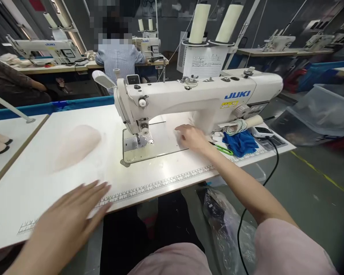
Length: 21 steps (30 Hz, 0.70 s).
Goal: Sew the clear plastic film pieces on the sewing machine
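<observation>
My left hand (71,215) is over the front left of the white sewing table (149,175), palm down, fingers stretched out, slightly blurred and holding nothing. A pale pink, rounded fabric piece (80,147), smeared at its edges, lies beyond it on the tabletop. My right hand (190,137) reaches under the arm of the white JUKI sewing machine (172,95), right of the needle (138,140). Its fingers point left, loosely bent and apart; I make out nothing held in them. Something pale shows faintly behind that hand, too washed out to name.
Right of the machine bed lie green-handled snips (224,149), a blue cloth (240,143) and a white device (262,132). A printed ruler (160,185) runs along the front edge. Thread cones (199,23) stand behind; a person in stripes (116,57) sits farther back.
</observation>
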Each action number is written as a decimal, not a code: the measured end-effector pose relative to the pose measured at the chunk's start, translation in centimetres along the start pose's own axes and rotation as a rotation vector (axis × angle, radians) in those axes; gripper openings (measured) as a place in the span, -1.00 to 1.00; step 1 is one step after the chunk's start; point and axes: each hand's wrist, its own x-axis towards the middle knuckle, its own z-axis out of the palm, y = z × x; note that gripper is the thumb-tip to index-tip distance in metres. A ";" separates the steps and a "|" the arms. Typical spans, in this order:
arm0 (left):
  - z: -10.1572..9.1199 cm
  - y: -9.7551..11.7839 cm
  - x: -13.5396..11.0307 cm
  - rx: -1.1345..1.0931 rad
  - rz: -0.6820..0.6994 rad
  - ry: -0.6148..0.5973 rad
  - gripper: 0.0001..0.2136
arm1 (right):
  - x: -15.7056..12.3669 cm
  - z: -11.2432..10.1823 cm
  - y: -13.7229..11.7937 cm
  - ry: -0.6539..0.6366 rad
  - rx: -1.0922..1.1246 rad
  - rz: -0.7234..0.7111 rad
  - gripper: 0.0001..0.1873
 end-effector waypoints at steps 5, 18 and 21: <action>4.0 5.8 10.9 -0.080 0.287 -0.053 -0.62 | 2.3 0.1 1.9 -0.087 -0.042 0.048 -0.71; 11.9 11.3 25.3 -0.125 0.263 -0.216 -0.38 | 1.4 -0.5 4.2 0.082 -0.058 -0.043 -0.65; 12.1 11.5 25.2 -0.145 0.244 -0.206 -0.39 | -0.7 -2.6 3.6 0.052 0.191 -0.027 -0.72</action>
